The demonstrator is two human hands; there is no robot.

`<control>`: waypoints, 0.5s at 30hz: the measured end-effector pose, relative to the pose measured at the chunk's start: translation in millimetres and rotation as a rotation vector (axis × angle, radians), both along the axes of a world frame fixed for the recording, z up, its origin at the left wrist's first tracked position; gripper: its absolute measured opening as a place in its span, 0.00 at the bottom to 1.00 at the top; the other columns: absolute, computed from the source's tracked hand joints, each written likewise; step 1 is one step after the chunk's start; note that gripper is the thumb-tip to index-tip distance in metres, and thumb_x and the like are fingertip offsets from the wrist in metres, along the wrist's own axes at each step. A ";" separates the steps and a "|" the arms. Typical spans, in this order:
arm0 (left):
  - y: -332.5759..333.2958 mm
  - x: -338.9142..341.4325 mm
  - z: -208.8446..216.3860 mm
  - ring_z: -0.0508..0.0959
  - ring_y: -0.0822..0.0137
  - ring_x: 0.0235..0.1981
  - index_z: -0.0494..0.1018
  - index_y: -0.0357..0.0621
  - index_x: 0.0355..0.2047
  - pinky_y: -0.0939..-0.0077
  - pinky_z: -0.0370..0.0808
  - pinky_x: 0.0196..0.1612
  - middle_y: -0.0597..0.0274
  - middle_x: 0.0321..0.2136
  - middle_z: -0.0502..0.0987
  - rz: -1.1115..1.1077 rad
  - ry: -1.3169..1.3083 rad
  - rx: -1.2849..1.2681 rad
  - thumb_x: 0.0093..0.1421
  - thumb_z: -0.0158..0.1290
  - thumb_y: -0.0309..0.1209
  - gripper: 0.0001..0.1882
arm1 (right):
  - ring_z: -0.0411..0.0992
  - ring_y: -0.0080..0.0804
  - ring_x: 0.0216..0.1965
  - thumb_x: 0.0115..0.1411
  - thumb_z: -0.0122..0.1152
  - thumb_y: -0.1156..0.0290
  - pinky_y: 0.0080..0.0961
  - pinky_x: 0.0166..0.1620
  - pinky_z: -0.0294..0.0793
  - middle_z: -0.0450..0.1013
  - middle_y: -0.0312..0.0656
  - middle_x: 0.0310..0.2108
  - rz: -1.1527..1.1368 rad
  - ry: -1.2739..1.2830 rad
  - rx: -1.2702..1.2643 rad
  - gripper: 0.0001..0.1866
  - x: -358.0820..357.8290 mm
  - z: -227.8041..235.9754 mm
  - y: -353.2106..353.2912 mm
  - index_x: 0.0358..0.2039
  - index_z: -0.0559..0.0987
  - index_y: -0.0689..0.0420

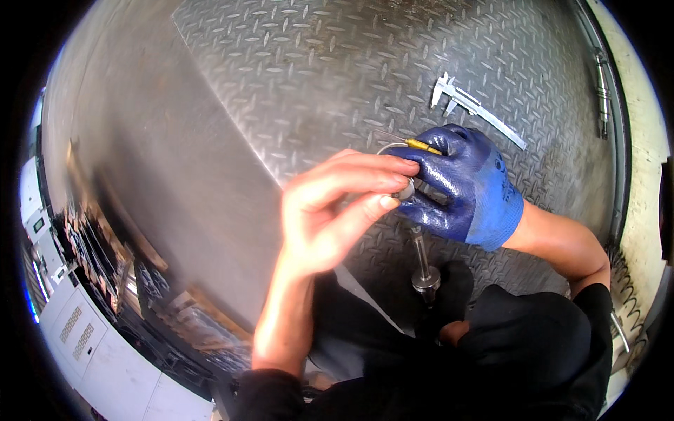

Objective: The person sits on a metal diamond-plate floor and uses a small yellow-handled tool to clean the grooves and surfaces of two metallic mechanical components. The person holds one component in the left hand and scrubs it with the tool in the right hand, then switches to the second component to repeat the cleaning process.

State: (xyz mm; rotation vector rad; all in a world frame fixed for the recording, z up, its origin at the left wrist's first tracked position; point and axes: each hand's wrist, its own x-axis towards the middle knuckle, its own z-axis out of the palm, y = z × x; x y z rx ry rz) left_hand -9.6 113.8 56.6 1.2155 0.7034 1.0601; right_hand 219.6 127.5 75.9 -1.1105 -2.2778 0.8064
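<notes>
My left hand (333, 207) is bare, its thumb and fingertips pinched on a small round metal part (405, 190). My right hand (460, 186), in a blue coated glove, meets it there with fingers curled round the same spot. Between the gloved fingers sits a thin tool with a yellow handle (423, 146), its slim shank pointing left. A curved metal edge shows beside that shank; what it belongs to is hidden. Below the hands is a metal shaft (420, 249) with a round flanged end (426, 278); whether it joins the pinched part, I cannot tell.
A silver vernier caliper (477, 111) lies on the diamond-plate floor (316, 63) beyond my right hand. Smooth grey floor (175, 147) extends to the left. Stacked metal pieces (98, 259) and a white cabinet (77, 330) stand at far left. A coiled cable (628, 288) runs along the right.
</notes>
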 end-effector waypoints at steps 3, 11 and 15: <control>0.5 -1.4 -1.6 0.84 0.52 0.52 0.83 0.35 0.45 0.59 0.81 0.56 0.37 0.49 0.84 -0.012 -0.003 -0.009 0.64 0.62 0.16 0.10 | 0.80 0.50 0.37 0.57 0.73 0.62 0.45 0.40 0.80 0.81 0.47 0.39 -0.019 -0.001 0.026 0.20 -1.1 1.5 0.8 0.48 0.84 0.56; -6.9 4.0 -4.2 0.83 0.49 0.55 0.79 0.35 0.47 0.55 0.82 0.58 0.32 0.51 0.82 0.022 -0.115 -0.169 0.65 0.63 0.18 0.11 | 0.81 0.49 0.40 0.58 0.73 0.61 0.46 0.44 0.80 0.81 0.46 0.42 0.018 -0.008 -0.050 0.21 2.5 -2.7 0.5 0.51 0.83 0.53; -7.3 4.7 -4.6 0.83 0.49 0.55 0.79 0.35 0.47 0.55 0.82 0.58 0.33 0.51 0.83 0.028 -0.111 -0.163 0.64 0.63 0.17 0.12 | 0.81 0.48 0.41 0.58 0.72 0.61 0.47 0.44 0.79 0.81 0.46 0.43 0.046 -0.048 -0.055 0.21 4.9 0.8 1.7 0.52 0.83 0.52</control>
